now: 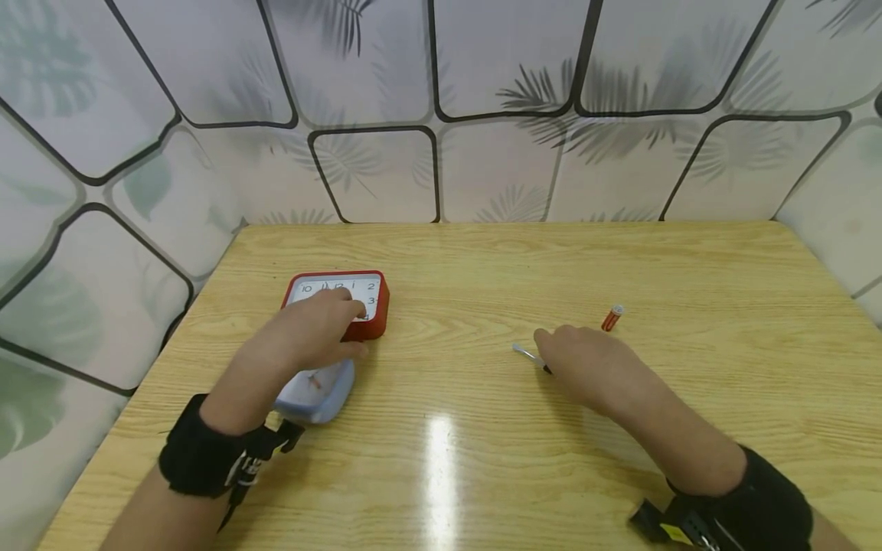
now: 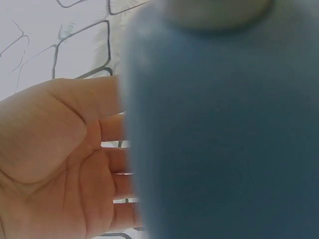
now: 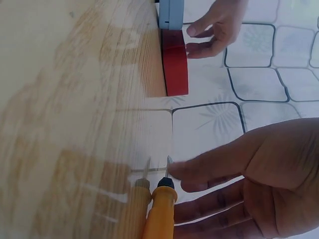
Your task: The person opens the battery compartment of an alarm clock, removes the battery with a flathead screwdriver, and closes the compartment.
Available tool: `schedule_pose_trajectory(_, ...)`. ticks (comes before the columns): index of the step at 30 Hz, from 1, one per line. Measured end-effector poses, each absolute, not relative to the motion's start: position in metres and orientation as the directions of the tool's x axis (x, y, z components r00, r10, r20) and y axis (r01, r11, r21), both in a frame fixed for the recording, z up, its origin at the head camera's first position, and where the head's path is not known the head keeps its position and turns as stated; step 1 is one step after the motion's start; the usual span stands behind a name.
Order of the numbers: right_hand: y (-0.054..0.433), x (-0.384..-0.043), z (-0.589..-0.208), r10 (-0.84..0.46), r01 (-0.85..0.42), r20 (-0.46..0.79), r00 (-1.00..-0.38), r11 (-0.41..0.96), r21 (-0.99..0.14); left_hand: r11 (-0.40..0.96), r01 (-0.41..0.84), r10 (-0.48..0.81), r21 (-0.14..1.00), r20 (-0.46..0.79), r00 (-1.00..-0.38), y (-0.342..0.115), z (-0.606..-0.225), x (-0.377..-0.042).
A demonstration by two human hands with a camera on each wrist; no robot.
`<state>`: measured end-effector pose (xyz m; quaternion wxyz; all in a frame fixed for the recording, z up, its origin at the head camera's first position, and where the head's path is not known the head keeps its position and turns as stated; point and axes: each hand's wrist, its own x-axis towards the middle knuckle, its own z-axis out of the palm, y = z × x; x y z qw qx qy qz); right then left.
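Note:
A red square clock (image 1: 381, 306) with a white numbered face lies face up at the left. My left hand (image 1: 303, 329) is over it, fingers above the face, thumb apart. Just in front of it, partly under this hand, is a pale blue rounded object (image 1: 331, 398) with a whitish top; its blue side (image 2: 224, 139) fills much of the left wrist view. My right hand (image 1: 586, 363) is low over a screwdriver (image 1: 529, 356), hiding its handle in the head view. The right wrist view shows its orange handle (image 3: 162, 211) beside extended, uncurled fingers, with the thumb near the shaft.
A small red battery (image 1: 611, 318) with a silver end lies just beyond my right hand. The wood-grain table (image 1: 448, 291) ends at a patterned wall covering (image 1: 496, 168) behind and at both sides. Light reflects off the table's near middle.

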<state>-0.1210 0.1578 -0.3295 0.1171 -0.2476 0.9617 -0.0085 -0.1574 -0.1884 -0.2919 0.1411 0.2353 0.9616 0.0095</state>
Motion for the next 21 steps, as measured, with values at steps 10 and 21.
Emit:
schedule_pose_trajectory(10,0.1517,-0.1199,-0.3261,-0.473,-0.462,-0.122,-0.873,0.88,-0.109,0.862,0.49,0.501,0.129,-0.363,-0.785,-0.1883,-0.2983,-0.1579)
schedule_pose_trajectory(21,0.1483,-0.1223,-0.3222,-0.5,-0.488,-0.133,-0.856,0.865,-0.116,0.837,0.509,0.545,0.201,-0.393,-0.74,-0.1817,-0.3006,-0.1515)
